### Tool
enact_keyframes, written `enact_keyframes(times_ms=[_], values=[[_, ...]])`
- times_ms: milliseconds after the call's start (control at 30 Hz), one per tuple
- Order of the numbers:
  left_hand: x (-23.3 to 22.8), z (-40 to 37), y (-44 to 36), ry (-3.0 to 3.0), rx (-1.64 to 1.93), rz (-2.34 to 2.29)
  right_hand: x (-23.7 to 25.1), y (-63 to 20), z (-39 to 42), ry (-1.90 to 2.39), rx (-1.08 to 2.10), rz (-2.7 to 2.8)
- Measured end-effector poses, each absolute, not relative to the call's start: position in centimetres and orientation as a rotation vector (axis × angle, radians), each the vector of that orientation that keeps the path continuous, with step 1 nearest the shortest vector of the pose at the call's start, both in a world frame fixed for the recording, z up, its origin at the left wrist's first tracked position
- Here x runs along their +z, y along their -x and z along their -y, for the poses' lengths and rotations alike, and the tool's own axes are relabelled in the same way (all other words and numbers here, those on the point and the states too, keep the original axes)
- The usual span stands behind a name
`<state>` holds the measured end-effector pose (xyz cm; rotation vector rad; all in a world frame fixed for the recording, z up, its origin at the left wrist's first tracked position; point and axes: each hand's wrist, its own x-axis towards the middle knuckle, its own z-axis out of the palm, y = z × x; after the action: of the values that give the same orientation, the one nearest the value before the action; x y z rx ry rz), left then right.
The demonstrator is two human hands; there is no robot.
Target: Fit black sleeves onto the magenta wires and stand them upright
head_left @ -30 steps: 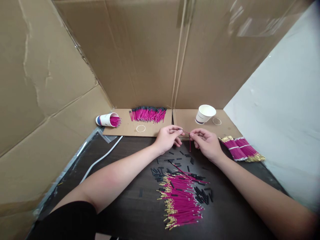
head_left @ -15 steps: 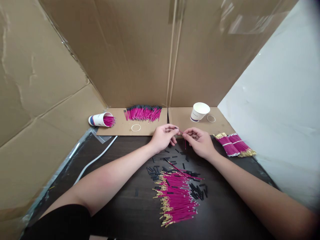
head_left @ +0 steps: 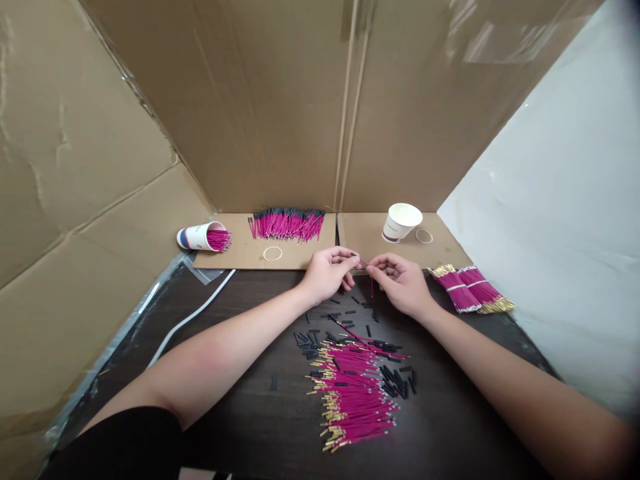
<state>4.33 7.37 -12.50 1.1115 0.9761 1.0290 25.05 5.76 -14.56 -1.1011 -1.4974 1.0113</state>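
My left hand (head_left: 330,275) is closed, its thumb and fingertips pinching a small dark piece that looks like a black sleeve (head_left: 355,255). A thin pink wire (head_left: 364,263) spans the short gap between the two hands. The thumb and forefinger of my right hand (head_left: 400,283) are closed on this wire. A second pink wire (head_left: 372,287) hangs down below the right fingertips. Under the hands, loose black sleeves (head_left: 393,380) lie scattered around a pile of pink wires (head_left: 355,393) with gold tips on the left and silver tips on the right.
Black-ended pink wires (head_left: 287,225) lie in a row on the cardboard strip (head_left: 235,261). A tipped paper cup (head_left: 193,237) holds more wires; another paper cup (head_left: 401,223) stands upright. Rubber bands (head_left: 273,253) lie nearby. Banded wire bundles (head_left: 470,289) rest at right; a white cable (head_left: 190,320) runs left.
The view has shifted very slightly. Both hands keep their pinch, with almost no movement between them.
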Motion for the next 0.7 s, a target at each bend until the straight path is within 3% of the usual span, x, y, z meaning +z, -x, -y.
enact_keyframes(times_ms=[700], values=[[-12.35, -7.30, -4.20, -1.123, 1.038, -0.951, -13.91, -24.87, -5.64, 1.108, 1.028, 1.484]])
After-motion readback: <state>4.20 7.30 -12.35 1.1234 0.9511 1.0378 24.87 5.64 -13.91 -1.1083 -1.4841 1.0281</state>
